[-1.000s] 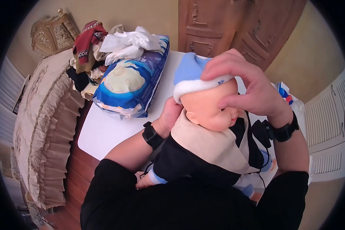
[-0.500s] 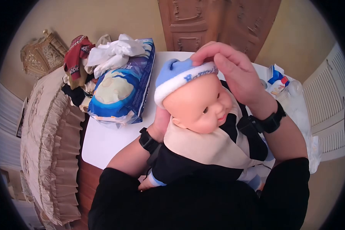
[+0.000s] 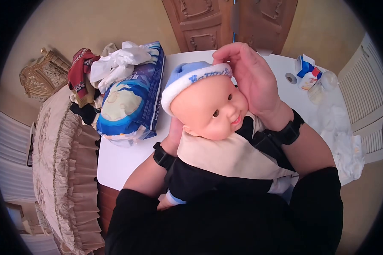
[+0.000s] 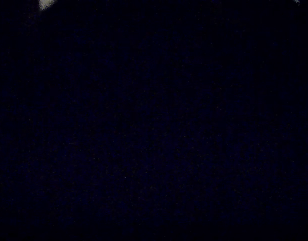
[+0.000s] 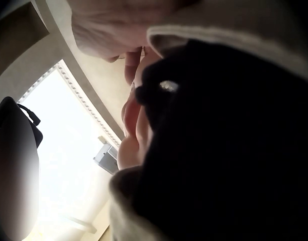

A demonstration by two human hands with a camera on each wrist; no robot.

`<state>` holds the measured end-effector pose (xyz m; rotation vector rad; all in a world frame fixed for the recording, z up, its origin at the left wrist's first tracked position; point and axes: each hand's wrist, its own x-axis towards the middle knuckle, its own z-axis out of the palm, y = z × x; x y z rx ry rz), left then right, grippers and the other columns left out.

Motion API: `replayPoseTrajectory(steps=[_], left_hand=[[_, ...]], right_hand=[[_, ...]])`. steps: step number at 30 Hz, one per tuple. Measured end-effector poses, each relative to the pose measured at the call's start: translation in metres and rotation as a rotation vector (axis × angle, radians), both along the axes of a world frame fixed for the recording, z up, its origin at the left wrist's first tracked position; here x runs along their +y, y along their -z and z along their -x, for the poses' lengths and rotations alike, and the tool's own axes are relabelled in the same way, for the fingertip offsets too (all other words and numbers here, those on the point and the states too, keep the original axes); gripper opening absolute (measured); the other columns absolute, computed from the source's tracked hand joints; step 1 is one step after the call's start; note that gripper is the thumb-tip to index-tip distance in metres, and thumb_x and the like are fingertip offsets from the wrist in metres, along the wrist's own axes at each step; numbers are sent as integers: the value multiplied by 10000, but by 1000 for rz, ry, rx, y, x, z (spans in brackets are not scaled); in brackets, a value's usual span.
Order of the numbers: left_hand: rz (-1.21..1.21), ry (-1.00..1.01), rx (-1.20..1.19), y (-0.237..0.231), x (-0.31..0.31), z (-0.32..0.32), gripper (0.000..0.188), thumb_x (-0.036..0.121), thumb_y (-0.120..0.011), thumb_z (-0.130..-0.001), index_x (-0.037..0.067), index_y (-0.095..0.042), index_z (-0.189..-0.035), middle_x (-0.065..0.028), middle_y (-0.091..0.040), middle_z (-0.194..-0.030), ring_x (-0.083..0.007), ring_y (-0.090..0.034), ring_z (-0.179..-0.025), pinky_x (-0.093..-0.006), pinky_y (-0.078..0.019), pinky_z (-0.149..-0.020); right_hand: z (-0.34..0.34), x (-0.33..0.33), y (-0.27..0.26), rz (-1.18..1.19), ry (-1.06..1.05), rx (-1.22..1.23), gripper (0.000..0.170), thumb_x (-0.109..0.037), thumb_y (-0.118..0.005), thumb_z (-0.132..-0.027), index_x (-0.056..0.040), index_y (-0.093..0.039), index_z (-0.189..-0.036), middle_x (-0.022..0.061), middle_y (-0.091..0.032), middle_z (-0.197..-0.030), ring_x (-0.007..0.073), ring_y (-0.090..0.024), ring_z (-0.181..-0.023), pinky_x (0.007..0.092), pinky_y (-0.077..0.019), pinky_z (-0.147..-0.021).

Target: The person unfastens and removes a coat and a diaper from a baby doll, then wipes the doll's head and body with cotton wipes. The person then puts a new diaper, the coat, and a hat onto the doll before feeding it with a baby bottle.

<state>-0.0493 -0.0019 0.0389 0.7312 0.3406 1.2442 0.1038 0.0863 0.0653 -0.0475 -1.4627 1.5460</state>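
Note:
A baby doll [image 3: 208,106] lies back against the person's front, its face turned up and right. It wears a blue-and-white knit hat [image 3: 187,85], with a broad cream collar [image 3: 225,157] over dark clothing. From the left, the left hand [image 3: 174,134] supports the doll's head from behind, most of its fingers hidden. The right hand [image 3: 259,87] cups the far side of the head, palm along the cheek and fingertips at the hat's brim. In the right wrist view the doll's face [image 5: 131,130] shows side-on beyond dark cloth [image 5: 219,150]. The left wrist view is almost wholly dark.
A white table [image 3: 119,165] spreads beyond the doll. On its left is a blue diaper pack [image 3: 127,97] topped by a white plastic bag [image 3: 119,66], with piled clothes [image 3: 81,72] behind. A white bottle [image 3: 308,80] stands right. A bed [image 3: 59,170] borders the left.
The doll's head has turned from facing right to face up more, showing both eyes. The right hand has gone from spanning the hat and face to cupping the side of the head.

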Motion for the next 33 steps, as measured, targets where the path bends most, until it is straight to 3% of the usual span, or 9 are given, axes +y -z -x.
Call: replayPoseTrajectory(steps=[7, 10, 12, 13, 15, 18, 22, 31, 33], left_hand=[[-7, 4, 17, 0, 1, 0, 654, 485, -425, -983, 64, -287, -1464, -169, -389, -1454, -286, -453, -1304, -415, -389, -1094], [-6, -31, 11, 0, 1, 1, 648, 484, -417, -989, 67, -285, -1466, -166, -383, -1460, -283, -452, -1305, -413, -390, -1094], [0, -66, 0, 1, 0, 1, 644, 484, -412, -993, 68, -284, -1468, -165, -379, -1465, -281, -451, -1306, -412, -390, -1093], [3, -88, -9, 13, 1, 2, 644, 484, -412, -993, 68, -284, -1468, -165, -379, -1465, -281, -451, -1306, -412, -390, -1093], [-54, 224, -244, 45, 7, 4, 634, 481, -396, -1000, 83, -261, -1475, -163, -362, -1473, -299, -423, -1328, -430, -385, -1095], [2, 92, -163, 35, 0, 6, 636, 489, -399, -998, 94, -255, -1475, -174, -378, -1451, -318, -435, -1310, -441, -411, -1072], [124, 113, -382, 1, -17, 13, 635, 482, -408, -994, 64, -291, -1457, -188, -433, -1396, -317, -499, -1238, -446, -447, -1032], [-24, 67, -164, 5, -20, 13, 622, 466, -414, -996, 50, -310, -1447, -190, -454, -1373, -307, -520, -1209, -438, -457, -1020], [-54, 61, -115, 5, -20, 12, 620, 463, -416, -996, 47, -315, -1444, -191, -459, -1368, -304, -524, -1203, -436, -459, -1017]], right_hand=[[0, -11, -6, -54, 131, -43, 338, -312, -486, -1008, -21, -659, -1018, 11, -587, -935, 105, -527, -864, 251, -435, -818], [-3, -11, -17, -235, 188, -154, 257, -261, -592, -956, -26, -673, -1020, 13, -559, -917, 124, -531, -868, 254, -436, -801], [-7, -9, -28, -648, 321, -440, 366, -376, -634, -887, -35, -669, -1015, 44, -499, -940, 158, -489, -914, 282, -386, -832], [-6, -13, -34, -651, 297, -442, 366, -376, -634, -887, -35, -669, -1015, 44, -499, -940, 158, -489, -914, 282, -386, -832], [-4, -22, -48, -824, 394, -617, 417, -314, -772, -711, -58, -663, -1022, 68, -504, -966, 217, -512, -961, 307, -395, -868], [3, -26, -69, -1101, 476, -726, 453, -256, -804, -609, -63, -654, -991, 92, -510, -988, 279, -514, -1013, 334, -399, -895], [18, -32, -72, -1204, 307, -653, 414, -238, -798, -616, -68, -647, -962, 99, -517, -994, 298, -505, -1008, 367, -404, -886], [25, -36, -67, -1225, 169, -605, 166, -154, -744, -652, -62, -643, -748, 54, -476, -858, 257, -442, -850, 357, -387, -764], [21, -34, -76, -1286, 33, -632, 135, -147, -733, -655, -64, -634, -693, 48, -474, -843, 254, -437, -843, 349, -382, -756]])
